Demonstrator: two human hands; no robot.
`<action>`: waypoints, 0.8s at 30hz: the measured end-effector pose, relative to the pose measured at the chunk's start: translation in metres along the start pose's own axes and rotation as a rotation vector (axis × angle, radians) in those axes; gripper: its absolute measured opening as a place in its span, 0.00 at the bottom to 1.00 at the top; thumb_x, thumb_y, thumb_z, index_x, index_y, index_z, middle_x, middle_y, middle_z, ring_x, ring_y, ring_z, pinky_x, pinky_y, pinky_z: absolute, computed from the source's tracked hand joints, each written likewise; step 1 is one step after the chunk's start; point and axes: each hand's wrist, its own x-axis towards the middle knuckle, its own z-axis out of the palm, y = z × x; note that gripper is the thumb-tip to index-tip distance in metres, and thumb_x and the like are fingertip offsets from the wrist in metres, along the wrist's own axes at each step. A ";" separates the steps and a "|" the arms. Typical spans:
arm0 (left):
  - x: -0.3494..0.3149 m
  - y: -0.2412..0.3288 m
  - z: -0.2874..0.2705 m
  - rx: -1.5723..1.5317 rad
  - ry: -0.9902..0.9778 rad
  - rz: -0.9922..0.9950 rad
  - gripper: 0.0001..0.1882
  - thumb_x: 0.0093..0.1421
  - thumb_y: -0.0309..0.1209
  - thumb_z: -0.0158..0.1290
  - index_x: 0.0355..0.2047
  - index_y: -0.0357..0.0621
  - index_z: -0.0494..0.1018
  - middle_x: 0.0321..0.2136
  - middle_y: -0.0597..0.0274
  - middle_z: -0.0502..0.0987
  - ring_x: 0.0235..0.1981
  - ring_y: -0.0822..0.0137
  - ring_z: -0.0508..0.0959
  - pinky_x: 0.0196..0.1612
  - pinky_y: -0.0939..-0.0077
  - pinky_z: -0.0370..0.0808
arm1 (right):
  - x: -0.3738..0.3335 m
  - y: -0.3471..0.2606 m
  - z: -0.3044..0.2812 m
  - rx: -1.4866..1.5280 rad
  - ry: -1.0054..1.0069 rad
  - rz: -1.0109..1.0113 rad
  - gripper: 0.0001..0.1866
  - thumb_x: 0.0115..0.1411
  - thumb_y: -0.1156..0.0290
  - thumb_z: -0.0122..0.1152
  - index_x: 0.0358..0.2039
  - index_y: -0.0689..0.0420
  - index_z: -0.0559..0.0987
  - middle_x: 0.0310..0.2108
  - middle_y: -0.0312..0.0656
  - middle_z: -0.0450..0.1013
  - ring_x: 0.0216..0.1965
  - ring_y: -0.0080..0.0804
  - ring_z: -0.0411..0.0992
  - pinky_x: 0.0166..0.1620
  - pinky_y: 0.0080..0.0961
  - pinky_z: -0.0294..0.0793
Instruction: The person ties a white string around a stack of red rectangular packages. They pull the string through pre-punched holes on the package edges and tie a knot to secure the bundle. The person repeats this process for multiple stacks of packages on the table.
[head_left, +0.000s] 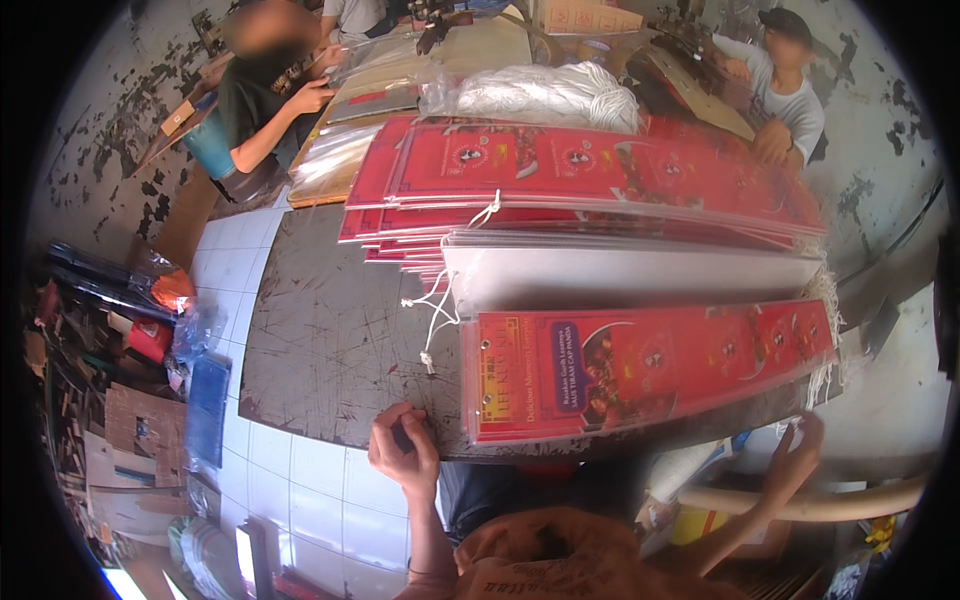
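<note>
In front of me on the dark table (310,330) lies a stack of long red printed sheets (650,370) with food pictures, its left end edged in yellow with small holes. Behind it a bundle of sheets stands with a plain white side (640,278) toward me. White knotted strings (432,318) hang from that bundle's left end. My left hand (405,450) is curled closed at the table's front edge, left of the stack; anything in its fingers is hidden. Beyond the table's right front corner, my right hand (793,458) pinches the white string (800,424) hanging from the right ends.
More red sheets (570,165) are piled farther back, with a white string hank (550,92) behind them. One person (262,110) works at the far left, another (775,90) at the far right. Cardboard scraps (135,425) and a blue piece (208,410) lie on the left floor.
</note>
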 end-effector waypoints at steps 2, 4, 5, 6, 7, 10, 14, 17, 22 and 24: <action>0.004 0.011 0.000 -0.055 -0.044 -0.090 0.03 0.55 0.19 0.46 0.30 0.35 0.69 0.18 0.61 0.75 0.16 0.75 0.72 0.21 0.82 0.68 | -0.007 0.017 0.008 -0.061 -0.083 -0.111 0.17 0.48 0.86 0.48 0.40 0.61 0.73 0.43 0.49 0.69 0.48 0.48 0.66 0.48 0.38 0.65; 0.005 0.022 -0.003 -0.183 -0.083 -0.271 0.02 0.56 0.21 0.47 0.30 0.35 0.69 0.21 0.61 0.74 0.19 0.75 0.70 0.25 0.81 0.67 | -0.009 0.018 0.018 -0.056 -0.125 -0.122 0.18 0.47 0.88 0.47 0.40 0.61 0.72 0.43 0.49 0.69 0.48 0.46 0.66 0.48 0.39 0.65; 0.006 0.024 -0.003 -0.249 -0.077 -0.247 0.04 0.56 0.24 0.47 0.30 0.35 0.68 0.22 0.61 0.72 0.21 0.75 0.69 0.26 0.81 0.66 | -0.009 0.020 0.021 -0.028 -0.163 -0.118 0.19 0.47 0.88 0.47 0.40 0.61 0.72 0.43 0.49 0.69 0.48 0.46 0.66 0.48 0.39 0.65; 0.006 0.027 -0.001 -0.315 -0.071 -0.224 0.06 0.57 0.26 0.47 0.30 0.35 0.68 0.23 0.61 0.71 0.22 0.75 0.69 0.28 0.81 0.66 | -0.008 0.026 0.023 -0.001 -0.202 -0.113 0.19 0.47 0.89 0.47 0.40 0.61 0.72 0.43 0.49 0.69 0.48 0.46 0.67 0.48 0.38 0.65; 0.008 0.033 0.000 -0.373 -0.061 -0.197 0.07 0.57 0.29 0.48 0.29 0.35 0.68 0.24 0.61 0.70 0.24 0.74 0.68 0.29 0.80 0.66 | -0.006 0.028 0.028 0.036 -0.245 -0.111 0.19 0.47 0.89 0.47 0.41 0.61 0.72 0.42 0.48 0.70 0.47 0.45 0.67 0.48 0.38 0.65; 0.013 0.067 -0.003 -0.467 -0.217 -0.238 0.16 0.52 0.38 0.54 0.30 0.38 0.65 0.24 0.62 0.65 0.25 0.72 0.65 0.30 0.79 0.64 | -0.006 0.031 0.034 0.047 -0.272 -0.081 0.19 0.47 0.89 0.48 0.41 0.61 0.72 0.41 0.48 0.70 0.46 0.46 0.68 0.47 0.37 0.66; 0.023 0.078 -0.001 -0.282 -0.461 -0.322 0.17 0.47 0.32 0.59 0.30 0.39 0.63 0.22 0.63 0.65 0.23 0.72 0.64 0.28 0.78 0.63 | -0.010 0.045 0.037 0.064 -0.233 -0.100 0.19 0.48 0.88 0.47 0.42 0.62 0.72 0.41 0.48 0.70 0.45 0.47 0.68 0.46 0.37 0.67; 0.025 0.074 -0.002 -0.357 -0.518 -0.409 0.17 0.45 0.29 0.60 0.30 0.39 0.63 0.20 0.64 0.65 0.22 0.73 0.63 0.27 0.79 0.63 | -0.011 0.054 0.036 -0.016 -0.181 -0.101 0.21 0.50 0.88 0.44 0.45 0.62 0.71 0.44 0.49 0.69 0.48 0.46 0.67 0.49 0.36 0.67; 0.016 0.069 -0.016 -0.453 -0.439 -0.494 0.09 0.48 0.28 0.54 0.21 0.37 0.66 0.16 0.64 0.66 0.20 0.76 0.63 0.26 0.81 0.61 | -0.007 0.070 0.056 -0.106 -0.128 -0.138 0.25 0.51 0.89 0.40 0.51 0.61 0.68 0.51 0.49 0.65 0.52 0.45 0.64 0.53 0.36 0.66; 0.011 0.070 -0.022 -0.465 -0.439 -0.520 0.09 0.48 0.28 0.54 0.21 0.36 0.66 0.16 0.65 0.67 0.20 0.77 0.63 0.26 0.81 0.61 | -0.010 0.072 0.058 -0.052 -0.127 -0.120 0.24 0.51 0.89 0.41 0.51 0.61 0.68 0.52 0.49 0.64 0.52 0.46 0.64 0.52 0.36 0.66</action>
